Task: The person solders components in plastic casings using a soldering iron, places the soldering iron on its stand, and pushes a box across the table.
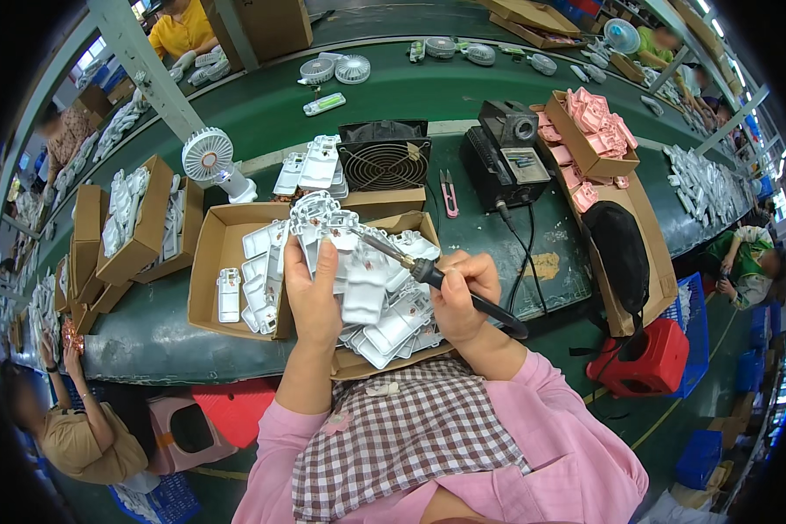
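My left hand (314, 297) is closed around a white plastic fan housing (316, 211), raised above the cardboard boxes. In my right hand (465, 297) is a soldering iron (428, 272) with a black handle, and its metal tip points up and left to the housing. Whether the tip touches it, I cannot tell. Beneath my hands, many white plastic shells (395, 327) lie heaped in one box. An adjoining cardboard box (203, 288) on the left holds more of them. Small details inside the held housing are too fine to make out.
Beyond the boxes stand a black fume fan (384, 162), pink-handled snips (449, 194) and a black soldering station (508, 162) with its cable. A white handheld fan (210, 157) is left. Pink parts (598, 122) fill a box at right. A green conveyor (262, 118) runs behind; co-workers sit around.
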`<state>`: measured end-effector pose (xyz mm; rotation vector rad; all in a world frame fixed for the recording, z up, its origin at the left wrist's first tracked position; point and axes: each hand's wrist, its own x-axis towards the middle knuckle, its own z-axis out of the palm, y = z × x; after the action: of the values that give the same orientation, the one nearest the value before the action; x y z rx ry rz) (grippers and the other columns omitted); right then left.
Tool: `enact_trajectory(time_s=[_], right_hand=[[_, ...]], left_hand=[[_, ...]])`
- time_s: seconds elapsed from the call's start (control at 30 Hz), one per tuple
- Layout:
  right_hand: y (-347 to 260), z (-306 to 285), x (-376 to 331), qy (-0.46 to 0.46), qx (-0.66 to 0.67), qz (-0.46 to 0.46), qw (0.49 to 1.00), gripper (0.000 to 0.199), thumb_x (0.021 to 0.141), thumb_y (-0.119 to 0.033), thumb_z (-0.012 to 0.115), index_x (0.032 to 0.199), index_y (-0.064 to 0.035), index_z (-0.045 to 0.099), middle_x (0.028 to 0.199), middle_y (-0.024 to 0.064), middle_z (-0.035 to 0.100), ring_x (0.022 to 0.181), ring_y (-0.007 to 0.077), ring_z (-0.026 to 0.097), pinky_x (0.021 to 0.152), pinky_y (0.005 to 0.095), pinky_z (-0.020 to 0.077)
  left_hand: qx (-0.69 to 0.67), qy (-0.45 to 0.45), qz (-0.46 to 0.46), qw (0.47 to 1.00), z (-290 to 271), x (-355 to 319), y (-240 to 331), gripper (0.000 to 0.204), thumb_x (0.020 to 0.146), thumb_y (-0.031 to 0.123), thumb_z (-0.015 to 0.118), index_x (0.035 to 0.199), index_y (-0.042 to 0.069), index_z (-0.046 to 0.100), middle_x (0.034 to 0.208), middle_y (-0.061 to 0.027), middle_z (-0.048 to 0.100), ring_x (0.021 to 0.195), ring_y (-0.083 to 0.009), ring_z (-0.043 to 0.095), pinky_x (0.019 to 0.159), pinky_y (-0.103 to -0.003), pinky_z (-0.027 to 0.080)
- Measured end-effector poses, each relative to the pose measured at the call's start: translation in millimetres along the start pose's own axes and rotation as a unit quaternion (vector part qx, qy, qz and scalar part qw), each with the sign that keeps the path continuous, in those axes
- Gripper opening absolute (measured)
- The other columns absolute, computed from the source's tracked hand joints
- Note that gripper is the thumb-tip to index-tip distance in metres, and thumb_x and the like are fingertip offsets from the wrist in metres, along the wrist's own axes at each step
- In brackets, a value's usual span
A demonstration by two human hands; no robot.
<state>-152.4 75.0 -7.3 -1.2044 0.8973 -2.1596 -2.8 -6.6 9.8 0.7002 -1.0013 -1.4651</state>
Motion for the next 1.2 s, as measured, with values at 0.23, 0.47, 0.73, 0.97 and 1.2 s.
enact_trajectory(time_s=[0.23, 0.47, 0.73, 0.97, 1.2], right_hand=[[-1.0, 2.1, 0.5, 0.000, -0.048, 0.003, 0.999, 0.011, 0.087, -0.006, 0.052, 0.082, -0.0034, 0.043, 0.070, 0.0071, 0.052, 0.053, 0.0076, 0.041, 0.048, 0.0212, 0.0353], [-2.3, 2.7, 1.5, 0.000, -0.085, 0.028, 0.996, 0.014, 0.084, -0.005, 0.061, 0.078, -0.0019, 0.050, 0.067, 0.0036, 0.056, 0.057, 0.0063, 0.046, 0.051, 0.0221, 0.0383], [-0.8, 2.8, 2.5, -0.016, -0.116, 0.022, 0.993, 0.015, 0.084, -0.005, 0.062, 0.076, -0.0022, 0.050, 0.065, 0.0033, 0.057, 0.056, 0.0064, 0.048, 0.050, 0.0225, 0.0399], [-0.4, 4.8, 3.3, -0.018, -0.116, 0.022, 0.993, 0.014, 0.084, -0.004, 0.062, 0.077, -0.0026, 0.050, 0.065, 0.0030, 0.056, 0.055, 0.0062, 0.048, 0.049, 0.0220, 0.0395], [-0.9, 4.7, 3.0, -0.022, -0.113, 0.035, 0.993, 0.015, 0.085, -0.005, 0.062, 0.077, -0.0026, 0.049, 0.065, 0.0027, 0.055, 0.055, 0.0054, 0.046, 0.049, 0.0217, 0.0381]], left_hand=[[0.079, 0.031, 0.017, 0.996, -2.7, -0.4, -0.6, 0.044, 0.084, 0.006, 0.063, 0.122, -0.002, 0.043, 0.111, -0.0086, 0.054, 0.100, -0.0135, 0.052, 0.089, -0.027, 0.041], [0.137, 0.077, 0.031, 0.987, -4.8, -0.3, -0.7, 0.045, 0.080, 0.003, 0.066, 0.119, -0.003, 0.044, 0.108, -0.0086, 0.055, 0.095, -0.0130, 0.054, 0.085, -0.026, 0.043], [0.162, 0.085, 0.042, 0.982, -4.1, -0.5, -1.0, 0.047, 0.079, 0.002, 0.066, 0.119, -0.004, 0.043, 0.107, -0.0099, 0.056, 0.096, -0.0140, 0.054, 0.086, -0.027, 0.043], [0.174, 0.089, 0.045, 0.980, -6.4, -0.5, -2.6, 0.050, 0.078, 0.004, 0.068, 0.120, -0.004, 0.042, 0.109, -0.0109, 0.055, 0.098, -0.0151, 0.053, 0.088, -0.028, 0.042], [0.172, 0.088, 0.053, 0.980, -5.9, -0.5, -1.8, 0.050, 0.078, 0.003, 0.067, 0.120, -0.004, 0.042, 0.108, -0.0108, 0.055, 0.097, -0.0149, 0.054, 0.086, -0.027, 0.043]])
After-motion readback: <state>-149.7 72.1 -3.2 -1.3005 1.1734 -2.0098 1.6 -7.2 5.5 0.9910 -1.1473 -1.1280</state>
